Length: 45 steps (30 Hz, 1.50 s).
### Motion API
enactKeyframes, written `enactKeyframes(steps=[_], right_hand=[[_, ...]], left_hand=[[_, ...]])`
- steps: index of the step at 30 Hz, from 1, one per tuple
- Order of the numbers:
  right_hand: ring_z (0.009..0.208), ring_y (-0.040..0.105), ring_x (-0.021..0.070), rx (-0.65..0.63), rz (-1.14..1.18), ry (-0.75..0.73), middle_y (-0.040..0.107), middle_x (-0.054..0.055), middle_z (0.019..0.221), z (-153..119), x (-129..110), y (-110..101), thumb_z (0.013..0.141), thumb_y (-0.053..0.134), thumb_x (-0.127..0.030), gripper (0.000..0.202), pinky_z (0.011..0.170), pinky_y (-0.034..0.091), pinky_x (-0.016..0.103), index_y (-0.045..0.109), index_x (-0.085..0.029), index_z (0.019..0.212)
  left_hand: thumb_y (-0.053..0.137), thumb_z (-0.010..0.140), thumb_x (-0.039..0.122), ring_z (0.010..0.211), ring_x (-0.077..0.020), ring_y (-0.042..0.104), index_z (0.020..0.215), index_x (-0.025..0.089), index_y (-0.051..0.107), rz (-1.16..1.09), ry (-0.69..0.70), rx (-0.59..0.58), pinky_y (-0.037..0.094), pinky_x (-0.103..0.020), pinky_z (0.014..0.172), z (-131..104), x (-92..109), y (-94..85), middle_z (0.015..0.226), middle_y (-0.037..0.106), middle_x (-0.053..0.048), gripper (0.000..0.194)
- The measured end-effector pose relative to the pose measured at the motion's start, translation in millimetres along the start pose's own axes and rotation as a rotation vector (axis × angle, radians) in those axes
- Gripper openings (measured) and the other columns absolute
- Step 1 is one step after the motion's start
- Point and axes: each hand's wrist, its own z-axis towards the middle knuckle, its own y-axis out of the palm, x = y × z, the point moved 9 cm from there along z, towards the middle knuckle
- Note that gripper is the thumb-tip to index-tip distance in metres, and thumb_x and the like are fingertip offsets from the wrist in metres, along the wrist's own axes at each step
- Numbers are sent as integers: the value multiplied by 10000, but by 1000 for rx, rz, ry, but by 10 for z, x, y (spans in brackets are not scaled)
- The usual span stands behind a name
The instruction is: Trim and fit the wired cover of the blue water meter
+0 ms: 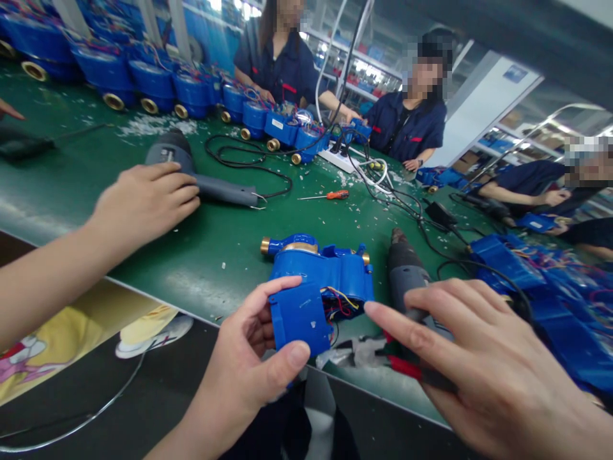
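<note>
My left hand (258, 358) is closed round a blue plastic cover (299, 316), with the thumb on its near face. Red, yellow and dark wires (342, 300) run from behind the cover into a blue water meter (320, 268) with brass ends, which lies on the bench just beyond. My right hand (469, 345) hovers palm down, its index finger stretched towards the wires and the other fingers spread over a grey heat gun (407, 268). Its thumb is hidden. Below it show red grips (405, 367) of a tool, mostly covered.
A co-worker's hand (148, 195) rests on another heat gun (205, 185) at the left. An orange screwdriver (335, 195) lies mid-bench near a white power strip (340, 160) and black cables. Blue meters line the back (153, 80) and pile up at the right (512, 275). Several co-workers stand around.
</note>
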Motion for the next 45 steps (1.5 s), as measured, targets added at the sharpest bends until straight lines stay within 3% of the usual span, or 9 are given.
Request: enactKeyframes(steps=[3,11,20,29,35,41,45], right_hand=[[920,527,227,-28,72,4,603,75,1004,-51,-4,47,828,483,-31,495,858,370,395,621,-215,1266],[966,492,286,48,19,94,558,124,1075,71,168,70,875,509,-112,425,799,376,429,578,-174,1290],[915,506,290,-43,33,-52,570,126,1072,425,240,272,773,539,-72,626,755,354,419,563,-304,1354],[787,449,260,-56,-81,-186,600,103,938,534,235,280,913,479,-159,363,664,275,372,645,-267,1218],[678,364,220,8,-73,-285,531,50,736,535,203,248,941,468,-98,298,564,209,339,698,-197,1101],[663,373,207,35,-62,-292,537,42,719,518,188,220,958,452,-94,285,550,234,330,710,-177,1045],[668,401,198,59,-89,-287,561,40,733,495,185,159,979,433,-117,286,548,251,317,703,-188,1043]], left_hand=[[881,613,554,859,-245,736,1244,248,606,-13,-15,-79,608,-264,721,24,-51,5,1072,743,-83,754],[861,640,587,954,-300,717,1283,242,581,-68,-25,-123,611,-341,796,69,-99,-24,1095,730,-107,782],[880,606,591,893,-278,729,1227,231,637,-87,-12,-124,630,-336,746,90,-31,-13,1061,753,-108,758],[882,547,629,859,-298,729,1197,233,672,10,-78,-50,626,-346,714,90,-23,-67,1035,758,-110,790],[865,555,647,795,-246,725,1137,232,703,48,-53,-37,600,-264,665,90,42,-66,996,764,-86,734],[850,579,648,725,-209,718,1130,243,700,97,-34,-54,575,-225,628,94,61,-79,947,771,-63,700],[850,612,611,728,-222,727,1172,251,676,74,-19,-130,588,-246,634,98,41,-21,904,772,-63,687]])
